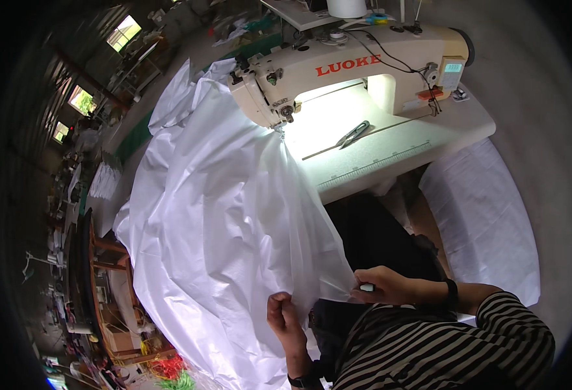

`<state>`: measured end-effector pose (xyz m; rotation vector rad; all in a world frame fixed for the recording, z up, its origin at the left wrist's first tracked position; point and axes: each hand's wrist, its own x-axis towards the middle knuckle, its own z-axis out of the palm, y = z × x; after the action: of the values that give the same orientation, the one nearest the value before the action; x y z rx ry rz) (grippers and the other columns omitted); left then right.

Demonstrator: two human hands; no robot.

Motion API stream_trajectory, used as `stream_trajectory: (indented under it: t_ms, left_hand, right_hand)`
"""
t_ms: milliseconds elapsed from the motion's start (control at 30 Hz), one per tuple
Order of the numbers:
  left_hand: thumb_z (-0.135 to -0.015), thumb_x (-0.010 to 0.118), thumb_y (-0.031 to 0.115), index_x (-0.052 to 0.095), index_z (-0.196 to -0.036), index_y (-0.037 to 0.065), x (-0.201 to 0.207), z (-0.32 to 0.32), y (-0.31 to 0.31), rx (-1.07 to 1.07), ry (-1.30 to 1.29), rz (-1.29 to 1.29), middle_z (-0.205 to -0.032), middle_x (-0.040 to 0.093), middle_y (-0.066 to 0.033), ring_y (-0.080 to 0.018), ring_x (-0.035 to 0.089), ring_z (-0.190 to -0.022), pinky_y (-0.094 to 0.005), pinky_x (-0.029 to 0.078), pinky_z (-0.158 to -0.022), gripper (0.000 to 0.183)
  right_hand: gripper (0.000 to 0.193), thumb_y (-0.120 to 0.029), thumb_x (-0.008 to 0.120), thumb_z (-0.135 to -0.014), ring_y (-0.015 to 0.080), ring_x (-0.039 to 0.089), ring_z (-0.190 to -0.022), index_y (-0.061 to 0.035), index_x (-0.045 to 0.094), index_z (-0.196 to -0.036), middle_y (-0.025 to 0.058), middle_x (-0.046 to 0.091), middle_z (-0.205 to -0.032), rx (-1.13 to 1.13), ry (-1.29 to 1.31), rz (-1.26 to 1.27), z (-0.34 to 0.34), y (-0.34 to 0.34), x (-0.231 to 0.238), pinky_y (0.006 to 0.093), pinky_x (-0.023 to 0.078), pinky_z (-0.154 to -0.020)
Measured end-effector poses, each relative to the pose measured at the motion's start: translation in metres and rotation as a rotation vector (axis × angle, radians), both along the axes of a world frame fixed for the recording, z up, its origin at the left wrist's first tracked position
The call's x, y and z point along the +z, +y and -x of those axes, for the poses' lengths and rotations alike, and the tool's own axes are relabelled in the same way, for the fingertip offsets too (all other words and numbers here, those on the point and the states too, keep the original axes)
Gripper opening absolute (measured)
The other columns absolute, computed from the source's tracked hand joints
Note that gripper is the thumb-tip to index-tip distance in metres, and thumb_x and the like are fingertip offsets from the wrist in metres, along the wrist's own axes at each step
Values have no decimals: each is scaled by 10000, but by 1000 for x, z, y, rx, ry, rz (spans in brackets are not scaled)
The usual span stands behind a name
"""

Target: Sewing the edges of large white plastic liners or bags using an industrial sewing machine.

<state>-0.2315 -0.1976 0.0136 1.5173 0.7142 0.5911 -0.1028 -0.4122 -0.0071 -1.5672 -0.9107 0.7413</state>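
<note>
A large sheet of thin white fabric [201, 214] hangs in folds from the sewing machine [357, 65], its upper part under the needle area [281, 130]. My left hand [286, 322] is closed on the fabric's near edge, fingers curled in. To its right, my right hand [387, 286] pinches the corner of the same fabric, and the stretch between both hands is pulled fairly straight. A small pale object [366, 287] shows at my right fingers, too small to name. Thread snips [354, 134] lie on the lit machine bed, apart from both hands.
The machine table [377, 156] has a ruler scale along its near edge. Another white cloth [484, 214] hangs at the right. A wooden rack [114, 292] stands at the left, with red [169, 367] and green strips [179, 381] below it. A white thread cone [346, 8] is at the top.
</note>
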Motion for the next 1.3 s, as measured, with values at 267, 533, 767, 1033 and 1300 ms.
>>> stream_trajectory:
  t_ms: [267,533,767,1033,1300]
  left_hand:
    - [-830,719,107,641,-991,41,37,-35,-28,-414,89,-852,-839,641,-126,-329,624,-646,-375,503,-604,191]
    - [-786,697,119,628,-970,28,40,-39,-34,-628,267,-492,-939,633,-124,-339,634,-756,-414,507,-642,217]
    - [-791,592,94,573,-868,78,52,-49,-39,-593,190,-1261,-776,556,-66,-267,615,-679,-374,508,-561,81]
    - [-795,576,62,521,-795,86,47,-64,-38,-876,221,-1250,-744,549,-99,-311,616,-599,-409,504,-513,60]
    - [-791,583,63,551,-782,81,41,-64,-28,-932,211,-1239,-734,568,-96,-311,627,-581,-409,517,-501,38]
  right_hand:
    - [133,-113,695,-853,284,646,-654,-55,576,-864,90,633,-814,-100,-447,-314,0,7,33,351,503,-551]
    - [138,-175,681,-871,286,636,-689,-78,594,-917,74,625,-834,121,-739,-343,-12,12,42,364,522,-613]
    - [545,-450,478,-1014,164,595,-1057,-62,449,-1395,105,607,-1208,19,1284,-291,-37,68,26,350,505,-873]
    - [580,-167,582,-912,347,662,-707,80,368,-1390,192,659,-816,-499,-546,323,-92,86,28,428,517,-621]
    - [494,-50,515,-865,261,696,-679,88,464,-1336,120,684,-796,-460,-768,533,-69,99,19,366,542,-538]
